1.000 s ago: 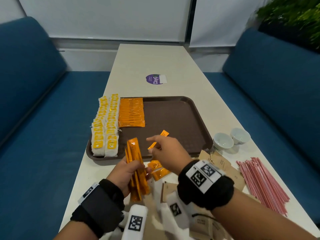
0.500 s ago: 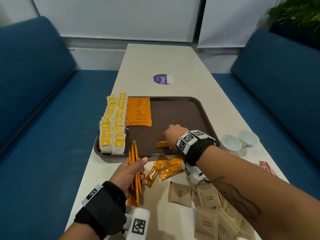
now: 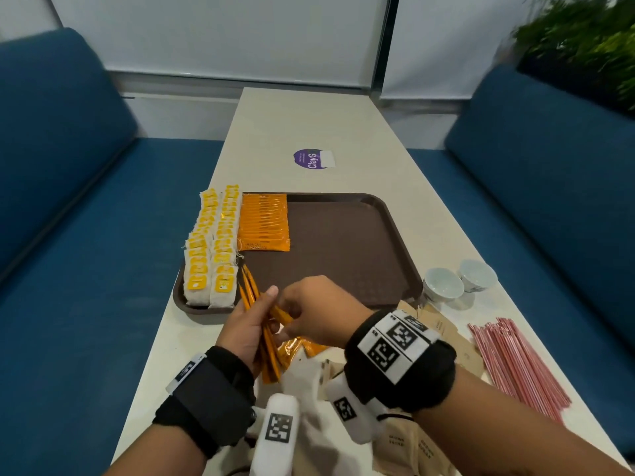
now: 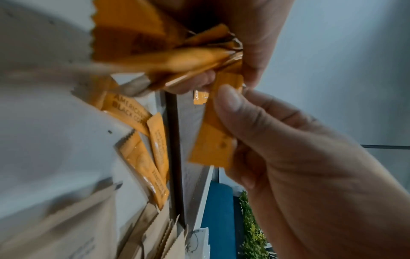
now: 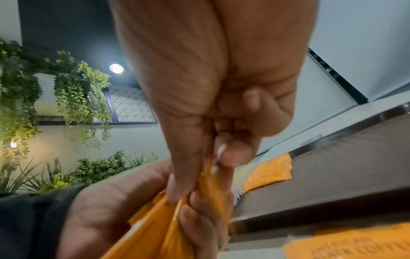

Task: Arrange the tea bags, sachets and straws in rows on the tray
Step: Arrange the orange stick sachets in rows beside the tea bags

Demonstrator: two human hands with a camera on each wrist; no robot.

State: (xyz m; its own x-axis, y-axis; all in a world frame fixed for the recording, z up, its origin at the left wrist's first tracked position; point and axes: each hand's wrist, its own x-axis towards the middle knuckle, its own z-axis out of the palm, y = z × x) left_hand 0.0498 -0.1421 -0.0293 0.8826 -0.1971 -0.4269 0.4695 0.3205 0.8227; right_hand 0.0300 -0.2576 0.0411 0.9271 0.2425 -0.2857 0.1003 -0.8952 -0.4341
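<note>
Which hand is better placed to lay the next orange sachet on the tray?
Right. The right hand already pinches one orange sachet, beside the tray, while the left hand grips the bundle of sachets.

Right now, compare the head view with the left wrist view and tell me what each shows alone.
Head only: the tray with tea bag rows and laid orange sachets, two cups, red straws.
Left wrist only: print on loose orange sachets lying on the table, serrated brown sachet edges.
Both: left hand gripping an orange sachet bundle, right hand pinching one.
</note>
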